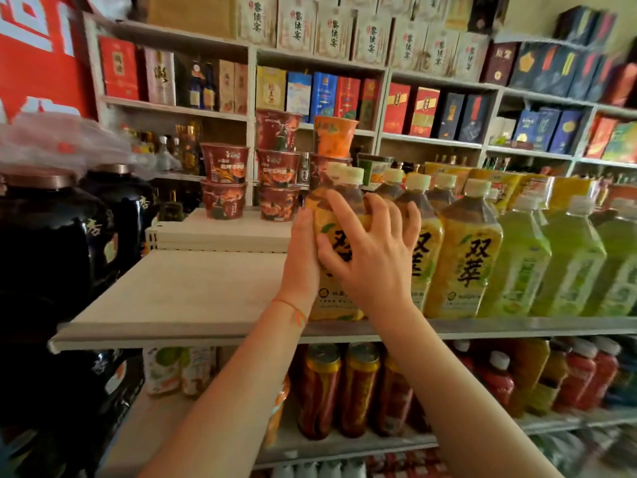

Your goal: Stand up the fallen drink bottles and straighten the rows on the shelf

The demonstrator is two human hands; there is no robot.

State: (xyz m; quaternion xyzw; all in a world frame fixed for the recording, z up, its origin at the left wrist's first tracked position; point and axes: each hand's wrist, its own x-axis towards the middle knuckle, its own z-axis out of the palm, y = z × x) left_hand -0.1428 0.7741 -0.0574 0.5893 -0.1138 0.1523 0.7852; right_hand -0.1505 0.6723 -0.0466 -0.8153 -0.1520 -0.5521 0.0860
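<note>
Yellow-labelled, the tea bottle point(339, 270) you hold stands upright at the left end of its row on the shelf point(179, 298). Your left hand point(303, 250) lies flat against its left side, fingers straight. Your right hand point(368, 250) curls over its front, fingertips reaching between it and the next bottle point(425, 250) just to the right. Green bottles point(551, 257) continue the row rightward. Noodle cups point(224, 181) are stacked farther back on the left.

Pale wall shelving point(317, 62) packed with boxed goods (red, blue, beige), cream wall point(537, 12) top right
</note>
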